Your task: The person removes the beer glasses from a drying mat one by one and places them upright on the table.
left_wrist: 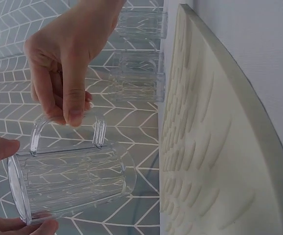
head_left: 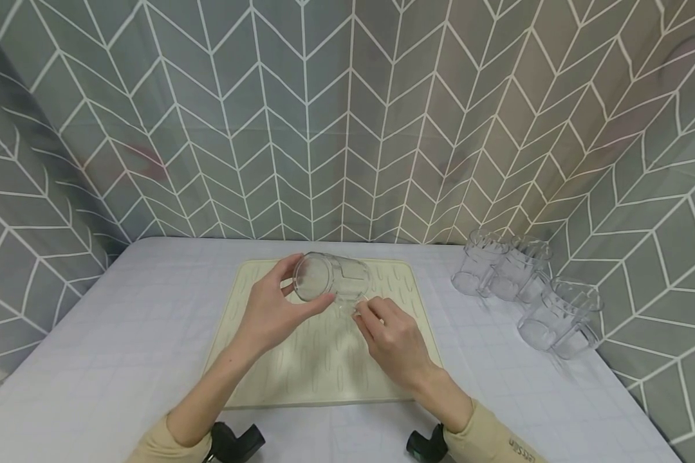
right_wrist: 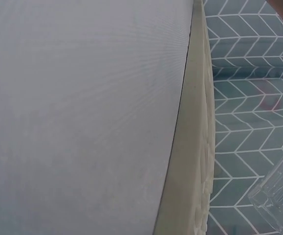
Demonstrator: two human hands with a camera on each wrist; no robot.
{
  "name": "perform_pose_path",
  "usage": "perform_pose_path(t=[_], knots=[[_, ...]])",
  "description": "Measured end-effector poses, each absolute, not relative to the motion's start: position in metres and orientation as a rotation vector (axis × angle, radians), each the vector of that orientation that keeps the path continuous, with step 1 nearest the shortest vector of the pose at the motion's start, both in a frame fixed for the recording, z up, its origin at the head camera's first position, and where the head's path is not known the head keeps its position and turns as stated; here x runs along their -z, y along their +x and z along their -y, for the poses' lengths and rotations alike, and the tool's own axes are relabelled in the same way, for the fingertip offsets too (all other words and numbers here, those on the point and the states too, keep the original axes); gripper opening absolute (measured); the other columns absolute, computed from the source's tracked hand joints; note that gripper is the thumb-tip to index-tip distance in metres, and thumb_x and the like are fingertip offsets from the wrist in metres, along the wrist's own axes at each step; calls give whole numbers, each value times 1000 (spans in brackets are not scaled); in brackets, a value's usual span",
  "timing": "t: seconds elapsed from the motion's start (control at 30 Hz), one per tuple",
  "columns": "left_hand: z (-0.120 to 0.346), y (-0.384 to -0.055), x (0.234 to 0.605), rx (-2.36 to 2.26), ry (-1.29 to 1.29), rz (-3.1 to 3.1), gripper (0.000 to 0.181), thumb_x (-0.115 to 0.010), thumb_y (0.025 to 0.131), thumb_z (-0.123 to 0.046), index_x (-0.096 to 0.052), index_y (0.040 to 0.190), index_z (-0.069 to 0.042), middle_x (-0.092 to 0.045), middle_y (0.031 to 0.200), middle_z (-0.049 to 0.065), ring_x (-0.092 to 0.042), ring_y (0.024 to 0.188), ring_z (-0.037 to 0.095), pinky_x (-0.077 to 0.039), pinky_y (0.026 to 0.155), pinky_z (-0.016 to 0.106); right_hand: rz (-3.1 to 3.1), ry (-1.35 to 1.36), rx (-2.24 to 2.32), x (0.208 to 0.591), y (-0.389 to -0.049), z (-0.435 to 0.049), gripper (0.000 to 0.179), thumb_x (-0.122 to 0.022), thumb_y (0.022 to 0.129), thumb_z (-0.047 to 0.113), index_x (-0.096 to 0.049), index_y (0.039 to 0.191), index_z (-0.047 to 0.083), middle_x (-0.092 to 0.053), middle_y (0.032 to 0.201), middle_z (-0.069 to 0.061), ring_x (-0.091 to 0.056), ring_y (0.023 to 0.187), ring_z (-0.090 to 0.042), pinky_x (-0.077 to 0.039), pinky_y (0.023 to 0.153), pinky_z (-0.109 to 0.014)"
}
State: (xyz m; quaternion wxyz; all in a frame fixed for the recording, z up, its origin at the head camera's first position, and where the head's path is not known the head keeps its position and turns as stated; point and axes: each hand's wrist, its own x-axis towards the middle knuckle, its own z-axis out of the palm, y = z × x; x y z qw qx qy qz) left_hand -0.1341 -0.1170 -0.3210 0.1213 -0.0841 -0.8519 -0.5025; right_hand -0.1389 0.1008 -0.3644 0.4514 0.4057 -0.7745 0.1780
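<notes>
A clear mug (head_left: 350, 278) is held tipped on its side over a pale cream ribbed mat (head_left: 324, 379). My left hand (head_left: 272, 308) grips one round end, thumb on the near side and fingers on the far side. My right hand (head_left: 395, 337) pinches the mug's handle. In the left wrist view, the right hand (left_wrist: 70, 54) reaches down to the handle from above, and the mug (left_wrist: 77, 176) shows faceted walls. Only part of the mug (right_wrist: 278, 200) appears at the lower right of the right wrist view.
Three more clear mugs stand on the right of the white-covered table (head_left: 121, 334): one mug (head_left: 477, 263) at the back, another mug (head_left: 518, 267) beside it, and a nearer mug (head_left: 556, 315). A patterned curtain (head_left: 324, 128) rises behind and along the sides.
</notes>
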Motion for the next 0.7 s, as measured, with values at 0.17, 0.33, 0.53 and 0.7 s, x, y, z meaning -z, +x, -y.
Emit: perform_pose_path(t=[0.17, 0.33, 0.53, 0.7], knots=[[116, -134, 321, 1458, -221, 2484, 84, -85, 79, -34, -45, 146, -6, -54, 143, 12, -51, 134, 27, -51, 105, 39, 1919, 1007, -444, 365, -139, -101, 13, -60, 99, 8, -69, 92, 2, -58, 81, -2, -57, 69, -16, -53, 58, -24], [116, -133, 322, 1462, -213, 2483, 83, -85, 79, -33, -45, 146, -6, -55, 142, 12, -52, 133, 27, -51, 105, 39, 1922, 1007, -443, 366, -139, -101, 9, -62, 97, 7, -69, 93, 3, -59, 82, -2, -58, 70, -16, -54, 59, -24], [117, -133, 322, 1464, -204, 2484, 82, -85, 79, -31, -45, 146, -5, -55, 141, 13, -53, 132, 28, -52, 104, 40, 1922, 991, -444, 365, -139, -100, 14, -59, 100, 10, -70, 93, 3, -60, 83, -2, -60, 71, -17, -55, 60, -24], [118, -133, 323, 1466, -204, 2486, 82, -85, 78, -31, -45, 145, -4, -56, 138, 14, -54, 131, 28, -52, 104, 41, 1926, 982, -459, 365, -138, -99, 13, -60, 100, 11, -69, 92, 4, -60, 83, -2, -60, 72, -16, -55, 60, -24]])
